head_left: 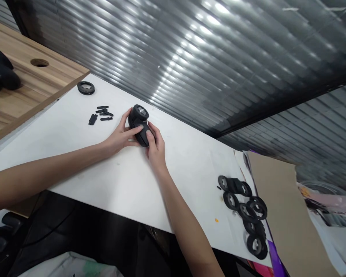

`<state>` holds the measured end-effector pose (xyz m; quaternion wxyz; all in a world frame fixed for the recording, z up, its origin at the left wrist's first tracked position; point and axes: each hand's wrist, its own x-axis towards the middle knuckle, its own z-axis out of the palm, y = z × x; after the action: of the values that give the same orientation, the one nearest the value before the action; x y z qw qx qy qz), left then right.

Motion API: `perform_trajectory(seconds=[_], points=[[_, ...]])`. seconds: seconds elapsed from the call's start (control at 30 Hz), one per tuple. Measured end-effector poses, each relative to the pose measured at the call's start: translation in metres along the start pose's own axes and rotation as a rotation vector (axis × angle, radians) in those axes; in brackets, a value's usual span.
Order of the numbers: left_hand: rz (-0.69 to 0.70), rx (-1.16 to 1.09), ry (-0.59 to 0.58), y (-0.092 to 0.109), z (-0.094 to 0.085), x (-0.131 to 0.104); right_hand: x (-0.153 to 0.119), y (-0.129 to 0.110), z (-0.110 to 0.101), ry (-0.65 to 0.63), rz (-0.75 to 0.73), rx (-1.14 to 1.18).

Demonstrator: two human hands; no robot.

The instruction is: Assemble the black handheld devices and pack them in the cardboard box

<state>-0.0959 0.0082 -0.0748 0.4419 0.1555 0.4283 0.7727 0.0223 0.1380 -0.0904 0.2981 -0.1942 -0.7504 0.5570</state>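
Note:
A black handheld device [142, 135] with a rounded body and a round, shiny, lamp-like head is held just over the white table. My left hand [121, 132] is closed on its left side, with the thumb lying across the body. From the right, my right hand [156, 149] grips the lower end, thumb on top and fingers along the far side. The undersides of the fingers and the device's base are hidden. Left of my left hand lie several small flat black pieces [106, 113], and beyond them a black ring [85, 88].
Several black ring-shaped parts [230, 200] lie in a cluster at the right of the white table [190, 169]. Beside them is a cardboard sheet [285, 207]. A wooden board [54, 73] with a hole borders the left. Corrugated metal [167, 50] rises behind.

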Motion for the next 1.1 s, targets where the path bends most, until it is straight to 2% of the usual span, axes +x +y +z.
perform_trajectory(seconds=[0.1, 0.2, 0.47, 0.87, 1.1], points=[[0.01, -0.024, 0.016, 0.0, 0.001, 0.0, 0.0, 0.001, -0.003, -0.071, 0.106, 0.023], [0.009, -0.04, 0.036, 0.001, 0.002, 0.0, 0.0, -0.001, -0.005, -0.107, 0.151, 0.05], [-0.038, -0.067, 0.087, 0.005, 0.006, 0.001, 0.001, -0.002, -0.003, -0.092, 0.202, 0.112], [-0.05, -0.073, 0.138, 0.008, 0.008, 0.001, 0.002, 0.006, -0.007, -0.111, 0.134, 0.133], [-0.037, -0.064, 0.093, 0.006, 0.007, 0.001, 0.003, 0.009, -0.007, -0.119, 0.147, 0.107]])
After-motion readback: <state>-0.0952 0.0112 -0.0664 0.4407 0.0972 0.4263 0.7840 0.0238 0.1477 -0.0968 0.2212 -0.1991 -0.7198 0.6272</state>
